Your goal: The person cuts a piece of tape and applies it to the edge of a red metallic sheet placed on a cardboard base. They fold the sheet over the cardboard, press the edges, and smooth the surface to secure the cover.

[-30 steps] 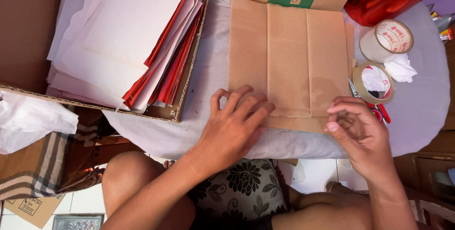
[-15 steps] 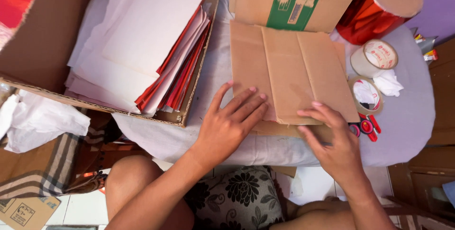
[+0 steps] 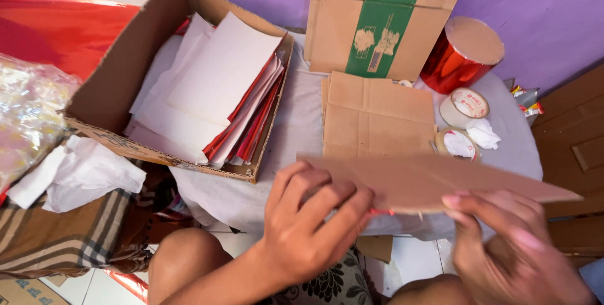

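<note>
Both hands grip cardboard sheet [image 3: 434,182]: left hand [image 3: 308,217] near end, right hand [image 3: 503,242] underneath.

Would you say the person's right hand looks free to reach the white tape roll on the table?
Probably not at once: the right hand and left hand both grip the lifted brown cardboard sheet, which lies between it and the white tape roll.

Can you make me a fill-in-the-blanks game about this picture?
1. Both hands, the left hand and the right hand, lift a flat sheet of brown ____.
2. The shiny roll standing by the wall is ____.
3. The open box on the left holds red and ____ sheets.
4. The wall behind the table is ____.

Missing words: cardboard; red; white; purple
</note>
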